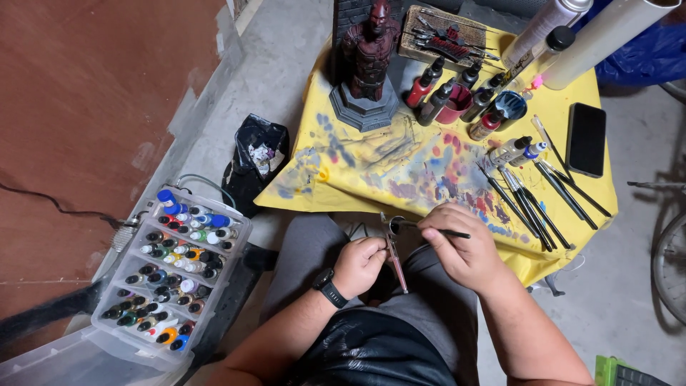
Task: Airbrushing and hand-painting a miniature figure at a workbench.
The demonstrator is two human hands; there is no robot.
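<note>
My left hand (pixel 359 264), with a black watch on its wrist, grips a slim metal airbrush (pixel 395 251) held upright over my lap. My right hand (pixel 461 246) pinches a thin black brush (pixel 437 230) whose tip reaches into the small cup at the airbrush's top. Both hands hover just in front of a yellow paint-stained cloth (pixel 400 168) covering a small table. A dark red figure bust (pixel 369 53) stands on a grey base at the cloth's far side.
Paint bottles (pixel 457 96), a blue cup (pixel 510 106), several black brushes (pixel 532 200) and a black phone (pixel 586 139) lie on the cloth. A clear case of small paint bottles (pixel 175 268) sits on the floor at left, beside a black bag (pixel 257 157). Bicycle wheel (pixel 670 261) at right.
</note>
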